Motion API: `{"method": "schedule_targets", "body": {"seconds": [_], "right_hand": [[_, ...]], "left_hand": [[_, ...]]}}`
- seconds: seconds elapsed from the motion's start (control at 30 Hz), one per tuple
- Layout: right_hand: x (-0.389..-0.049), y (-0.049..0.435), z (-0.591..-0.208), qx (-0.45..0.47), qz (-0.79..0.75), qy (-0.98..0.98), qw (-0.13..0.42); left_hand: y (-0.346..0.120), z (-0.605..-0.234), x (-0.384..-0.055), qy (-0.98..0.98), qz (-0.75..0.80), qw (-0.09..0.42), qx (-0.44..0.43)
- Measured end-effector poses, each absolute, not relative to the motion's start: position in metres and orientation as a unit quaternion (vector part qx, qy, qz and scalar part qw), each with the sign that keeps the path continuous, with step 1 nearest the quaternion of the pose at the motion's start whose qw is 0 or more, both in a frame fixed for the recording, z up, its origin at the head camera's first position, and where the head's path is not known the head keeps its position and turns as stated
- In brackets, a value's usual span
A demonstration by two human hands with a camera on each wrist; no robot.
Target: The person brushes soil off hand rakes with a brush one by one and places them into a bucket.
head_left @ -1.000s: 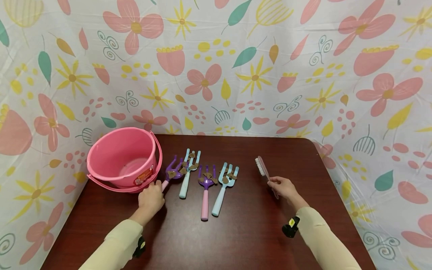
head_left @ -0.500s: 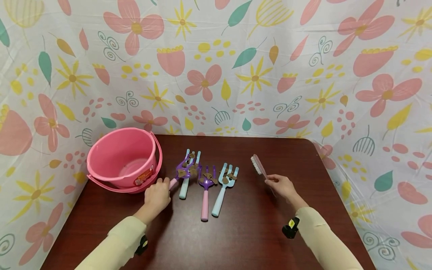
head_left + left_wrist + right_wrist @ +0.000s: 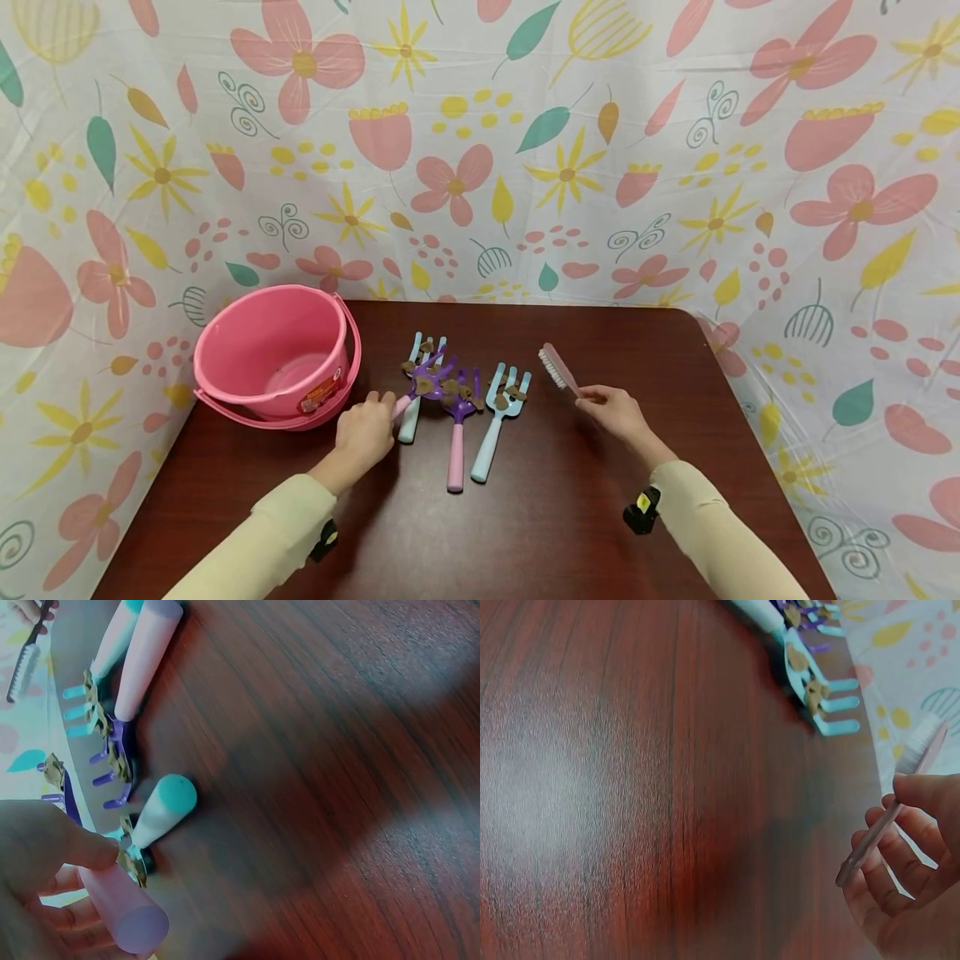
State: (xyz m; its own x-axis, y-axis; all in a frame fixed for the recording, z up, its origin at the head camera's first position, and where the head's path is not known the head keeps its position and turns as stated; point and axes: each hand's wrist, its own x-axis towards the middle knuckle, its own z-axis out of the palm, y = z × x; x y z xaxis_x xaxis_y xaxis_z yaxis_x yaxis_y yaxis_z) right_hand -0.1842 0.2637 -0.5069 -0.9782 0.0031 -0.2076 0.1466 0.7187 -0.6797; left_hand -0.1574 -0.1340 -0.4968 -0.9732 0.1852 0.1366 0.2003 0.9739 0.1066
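My left hand [image 3: 365, 433] grips the pink handle [image 3: 124, 911] of a garden hand fork with purple tines [image 3: 433, 382]. Brown, clay-like bits cling to its tines, which hang over a light blue fork [image 3: 409, 423] and close to a second purple fork [image 3: 455, 458]. Another light blue fork [image 3: 489, 448] lies just right of these, and all three on the table carry brown bits. Off to the right, my right hand [image 3: 613, 411] pinches a pink brush [image 3: 558, 369] by its handle, white bristles [image 3: 921, 742] facing the forks. The brush is apart from every fork.
A pink bucket [image 3: 255, 358] with its handle down stands at the table's back left, beside my left hand. The dark wooden table [image 3: 540, 533] ends at a floral cloth [image 3: 480, 150] behind it. Bare wood lies between the forks and the brush.
My left hand has carried the purple fork rightward, from near the bucket to over the other forks. The right hand has brought the brush left, closer to the forks.
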Motion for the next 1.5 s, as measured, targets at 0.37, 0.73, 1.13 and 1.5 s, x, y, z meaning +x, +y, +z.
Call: {"method": "schedule_targets", "body": {"seconds": [0.37,0.73,1.13,1.5], "right_hand": [[-0.180,0.240,-0.497,0.004,-0.370,0.926,0.077],[-0.175,0.217,-0.484,-0.043,-0.370,0.926,0.061],[-0.170,0.196,-0.477,-0.128,-0.338,0.932,0.001],[-0.166,0.187,-0.476,-0.193,-0.278,0.939,-0.062]], "left_hand": [[-0.115,-0.498,-0.157,-0.990,-0.065,0.060,-0.112],[-0.101,-0.501,-0.158,-0.984,-0.071,0.092,-0.132],[-0.086,-0.501,-0.157,-0.984,-0.094,0.056,-0.141],[-0.078,-0.501,-0.153,-0.980,-0.087,0.081,-0.160]]}}
